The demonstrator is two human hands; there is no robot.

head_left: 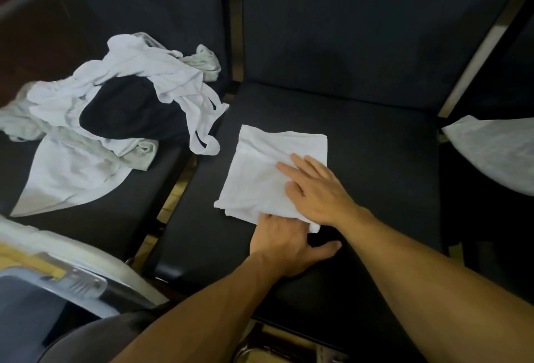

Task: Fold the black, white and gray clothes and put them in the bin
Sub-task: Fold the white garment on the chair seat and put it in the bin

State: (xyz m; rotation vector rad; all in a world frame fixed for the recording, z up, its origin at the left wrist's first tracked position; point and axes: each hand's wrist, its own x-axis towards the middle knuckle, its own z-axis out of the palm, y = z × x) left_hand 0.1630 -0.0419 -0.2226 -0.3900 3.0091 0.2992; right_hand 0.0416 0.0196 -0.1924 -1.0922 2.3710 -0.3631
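Dark padded chairs (332, 108) fill the frame, w/ a folded white cloth (260, 172) on the center seat. Right hand (315, 189) lies flat on the cloth, fingers straight and spread, pressing its lower right part. Left hand (284, 242) sits at the cloth's bottom edge, fingers tucked under the fabric, thumb out on the seat; grip can't be told. Pile (109, 120) of white, gray & black clothes sprawls on the left chair. Another light cloth (497, 151) at right edge. Bin (72, 284) in lower left corner.
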